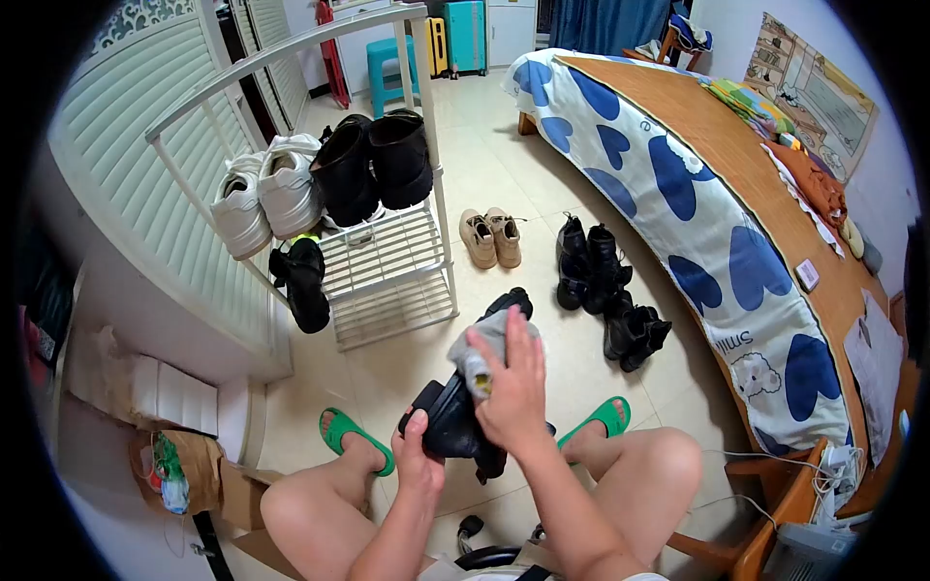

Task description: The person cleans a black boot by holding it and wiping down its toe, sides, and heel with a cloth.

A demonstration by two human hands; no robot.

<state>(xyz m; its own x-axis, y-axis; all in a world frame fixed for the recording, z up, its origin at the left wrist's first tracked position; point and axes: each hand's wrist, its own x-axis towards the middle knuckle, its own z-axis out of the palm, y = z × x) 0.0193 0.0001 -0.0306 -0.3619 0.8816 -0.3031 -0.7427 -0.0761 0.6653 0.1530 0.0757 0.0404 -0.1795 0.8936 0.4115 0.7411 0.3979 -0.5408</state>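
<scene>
My left hand (422, 469) grips a black leather boot (453, 424) near its heel, above my lap. The boot is tilted, its toe pointing away from me. My right hand (513, 395) presses a grey cloth (469, 356) against the boot's front part, fingers stretched forward over it. The cloth and this hand hide much of the boot's middle. On the floor ahead stand a pair of beige shoes (491, 239) and, to the right, black lace-up boots (588, 266) with another black pair (635, 334) nearer me.
A white metal rack (392, 254) at the left carries white sneakers (289, 184) and black shoes (400, 160). To the right is a bed with a heart-print cover (668, 179). A paper bag (199, 470) sits at the lower left. Cables (823, 474) hang by a wooden chair (760, 552).
</scene>
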